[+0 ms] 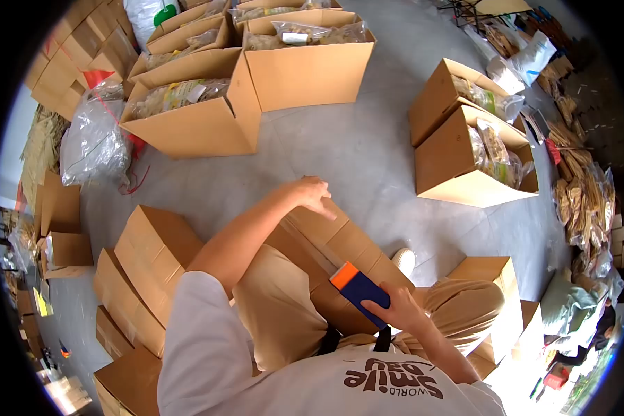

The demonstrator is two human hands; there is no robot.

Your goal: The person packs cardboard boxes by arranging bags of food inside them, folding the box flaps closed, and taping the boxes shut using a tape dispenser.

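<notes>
A closed brown carton [347,243] lies tilted between the person's legs, with a strip of tape along its seam. At its far end is my left hand [313,194], its fingers partly spread and bent over the carton's edge, with nothing visible in them. My right hand [399,310] grips a flat dark blue object with an orange end [358,292], held over the near part of the carton. The thumb lies on its top face; the fingers beneath are mostly hidden.
Open cartons with plastic-bagged goods stand at the upper left [305,73] and right [464,163]. More cartons [156,256] stand beside the left leg and behind the right knee [489,270]. A clear plastic sack [96,142] sits at the left.
</notes>
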